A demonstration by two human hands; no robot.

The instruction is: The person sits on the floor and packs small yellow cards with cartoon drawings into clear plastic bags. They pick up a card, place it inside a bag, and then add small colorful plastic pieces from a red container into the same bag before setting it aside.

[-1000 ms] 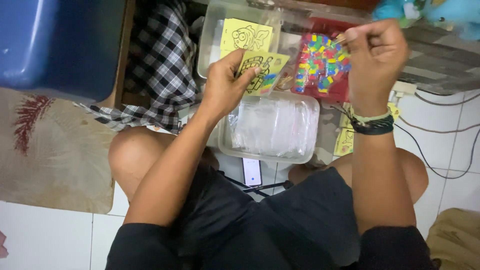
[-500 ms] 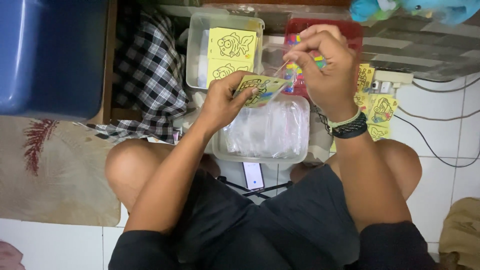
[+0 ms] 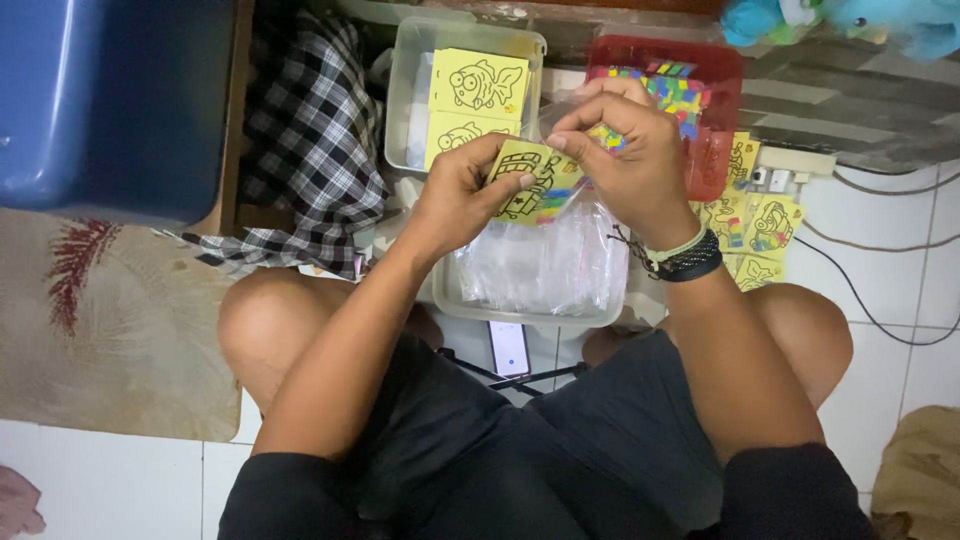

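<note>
While the left hand pinches the edge of a yellow picture card, the right hand closes its fingertips on the card's top corner, a small multicoloured piece beside them. Just below the grip lies a clear tub of plastic sleeves; beyond it, a clear box of yellow cards and a red tray.

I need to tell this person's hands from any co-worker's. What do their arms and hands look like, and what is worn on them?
Both arms are bare, no sleeves or gloves. The left hand wears nothing. The right hand has wristbands at the wrist: a pale thin band and dark braided ones.
</note>
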